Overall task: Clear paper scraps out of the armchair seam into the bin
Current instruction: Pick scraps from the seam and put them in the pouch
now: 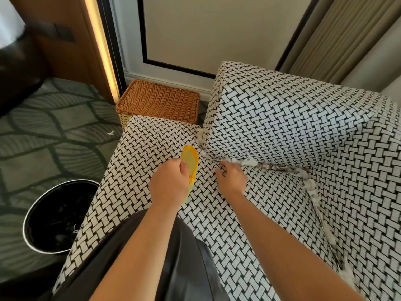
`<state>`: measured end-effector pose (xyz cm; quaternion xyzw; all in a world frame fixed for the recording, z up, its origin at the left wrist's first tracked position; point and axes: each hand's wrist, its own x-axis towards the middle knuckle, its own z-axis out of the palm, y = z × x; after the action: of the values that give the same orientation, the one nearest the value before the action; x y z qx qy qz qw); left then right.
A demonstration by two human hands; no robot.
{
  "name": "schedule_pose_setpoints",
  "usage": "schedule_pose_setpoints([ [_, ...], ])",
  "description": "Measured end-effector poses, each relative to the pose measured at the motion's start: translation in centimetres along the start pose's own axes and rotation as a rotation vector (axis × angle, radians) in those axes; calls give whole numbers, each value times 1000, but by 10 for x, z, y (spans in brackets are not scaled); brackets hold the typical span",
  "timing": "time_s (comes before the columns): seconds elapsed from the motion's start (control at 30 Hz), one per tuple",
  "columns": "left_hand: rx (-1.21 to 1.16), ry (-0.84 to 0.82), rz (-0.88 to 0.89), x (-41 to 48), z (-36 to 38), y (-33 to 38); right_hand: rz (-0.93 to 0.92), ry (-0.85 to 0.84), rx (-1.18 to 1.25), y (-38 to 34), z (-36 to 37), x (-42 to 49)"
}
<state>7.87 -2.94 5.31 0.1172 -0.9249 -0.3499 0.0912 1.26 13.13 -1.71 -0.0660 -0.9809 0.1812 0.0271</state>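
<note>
White paper scraps [251, 162] are wedged along the seam between the seat and the arm of the black-and-white woven armchair [282, 118]. More scraps [312, 185] fill the seam corner and run down the back seam. My left hand [169, 183] grips a yellow plastic scoop [190, 159] held over the seat. My right hand [232, 177] rests on the seat, its fingertips touching the scraps at the near end of the seam. A black round bin [58, 216] stands on the floor left of the chair.
A wicker basket [158, 101] stands behind the chair's left corner by the wall. One loose scrap [111, 133] lies on the patterned carpet. Curtains [338, 38] hang at the upper right. My dark-clad leg [173, 257] leans on the seat front.
</note>
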Motion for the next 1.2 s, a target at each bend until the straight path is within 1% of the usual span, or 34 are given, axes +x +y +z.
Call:
schedule_pose_setpoints([
  [0.17,-47,-6,-66,5,3,-5,81,-33,-109,-13,6,20],
  [0.3,-78,-27,-112,8,6,-7,150,-109,-153,-16,7,35],
  [0.43,-87,-38,-119,11,6,-8,133,-215,-233,-18,4,42],
  [0.6,-101,-53,-113,9,3,-7,98,-250,-244,-16,0,44],
  [0.67,-111,-57,-115,8,3,-7,86,-236,-237,-16,2,42],
  [0.8,-109,-55,-119,8,2,-6,84,-134,-161,-13,8,40],
  [0.87,-105,-58,-133,8,3,-6,79,-55,-138,-13,10,36],
  [0.97,-108,-68,-148,8,4,-6,23,78,-119,-11,13,25],
  [1.03,-103,-74,-133,8,3,-6,-2,112,-28,-11,13,21],
  [1.2,-66,-98,-29,5,3,-4,-64,81,313,-12,10,-5],
])
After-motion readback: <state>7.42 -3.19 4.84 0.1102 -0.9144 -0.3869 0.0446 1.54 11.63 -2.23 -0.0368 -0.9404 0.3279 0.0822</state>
